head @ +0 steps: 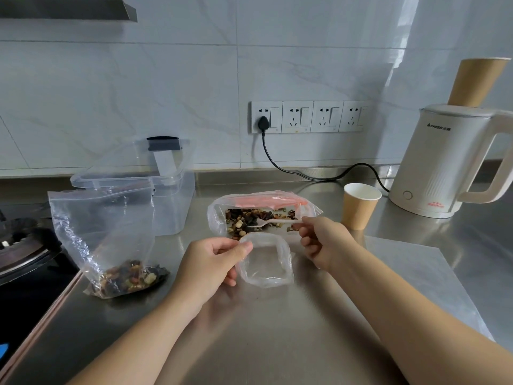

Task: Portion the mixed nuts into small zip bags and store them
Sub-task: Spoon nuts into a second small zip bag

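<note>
My left hand (211, 263) pinches the rim of a small clear zip bag (265, 259) and holds its mouth wide; nothing shows inside it. Just behind lies a large bag of mixed nuts (261, 215) with a pink zip strip, open toward me. My right hand (324, 243) grips the handle of a white plastic spoon (273, 223), whose bowl rests among the nuts in that large bag. At the left stands another small zip bag (111, 240), upright, with a portion of nuts at its bottom.
A clear plastic storage box (155, 190) with its lid ajar stands behind the filled bag. A paper cup (359, 205) and a white electric kettle (447, 162) with its cord sit at the right. A gas hob (25, 245) borders the steel counter (277, 329) at the left.
</note>
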